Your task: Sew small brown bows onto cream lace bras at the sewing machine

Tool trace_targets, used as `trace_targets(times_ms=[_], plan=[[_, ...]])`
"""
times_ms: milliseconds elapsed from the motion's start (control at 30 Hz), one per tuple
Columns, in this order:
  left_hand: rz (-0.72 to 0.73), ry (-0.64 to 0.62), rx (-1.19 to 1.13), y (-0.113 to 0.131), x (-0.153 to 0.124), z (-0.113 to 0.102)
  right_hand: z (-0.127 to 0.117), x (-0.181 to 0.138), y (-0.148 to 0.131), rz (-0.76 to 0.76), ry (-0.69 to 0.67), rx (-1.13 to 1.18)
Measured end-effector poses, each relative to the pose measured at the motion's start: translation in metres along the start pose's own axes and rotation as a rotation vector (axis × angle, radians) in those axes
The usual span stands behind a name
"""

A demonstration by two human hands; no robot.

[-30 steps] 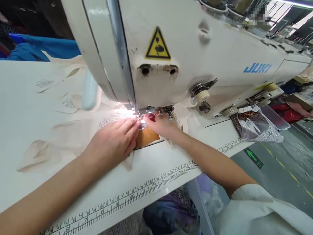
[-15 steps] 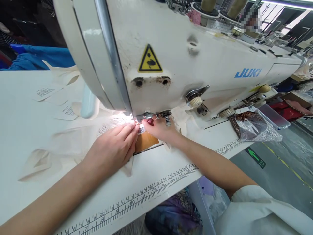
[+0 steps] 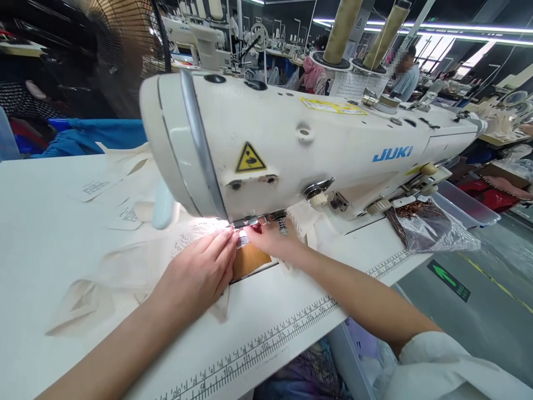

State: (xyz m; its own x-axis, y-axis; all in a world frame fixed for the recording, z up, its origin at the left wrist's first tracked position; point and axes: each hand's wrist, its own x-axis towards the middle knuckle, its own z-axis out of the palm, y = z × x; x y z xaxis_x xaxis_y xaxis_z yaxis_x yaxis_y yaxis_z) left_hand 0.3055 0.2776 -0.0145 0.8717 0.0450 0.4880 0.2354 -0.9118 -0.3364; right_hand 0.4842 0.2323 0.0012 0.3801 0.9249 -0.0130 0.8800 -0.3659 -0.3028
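Note:
A white JUKI sewing machine (image 3: 316, 150) fills the middle of the view. Under its lit presser foot (image 3: 245, 223) lies cream fabric (image 3: 125, 266) with a lace patch. My left hand (image 3: 200, 272) rests flat on the fabric, fingers together and stretched toward the foot. My right hand (image 3: 272, 238) is under the machine head, its fingertips pinched on something small at the foot that I cannot make out. A small white label (image 3: 242, 240) and an orange-brown plate (image 3: 250, 258) sit between the two hands.
Paper tags (image 3: 125, 214) lie on the white table (image 3: 37, 244) at the left. A printed ruler (image 3: 266, 347) runs along the table's front edge. A clear plastic bag (image 3: 433, 228) sits at the right. Thread cones (image 3: 341, 28) stand on the machine. A fan (image 3: 120, 33) and another person (image 3: 406, 72) are behind.
The camera has tilted up and back, showing the machine's top, thread cones and the room behind. Both hands have stayed at the presser foot.

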Motion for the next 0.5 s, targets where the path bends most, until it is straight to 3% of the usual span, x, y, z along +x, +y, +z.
trace_targets(times_ms=[500], plan=[[-0.037, -0.018, -0.023, 0.0007, 0.0017, 0.0000, -0.0018, -0.0009, -0.0018, 0.003, -0.001, 0.015]])
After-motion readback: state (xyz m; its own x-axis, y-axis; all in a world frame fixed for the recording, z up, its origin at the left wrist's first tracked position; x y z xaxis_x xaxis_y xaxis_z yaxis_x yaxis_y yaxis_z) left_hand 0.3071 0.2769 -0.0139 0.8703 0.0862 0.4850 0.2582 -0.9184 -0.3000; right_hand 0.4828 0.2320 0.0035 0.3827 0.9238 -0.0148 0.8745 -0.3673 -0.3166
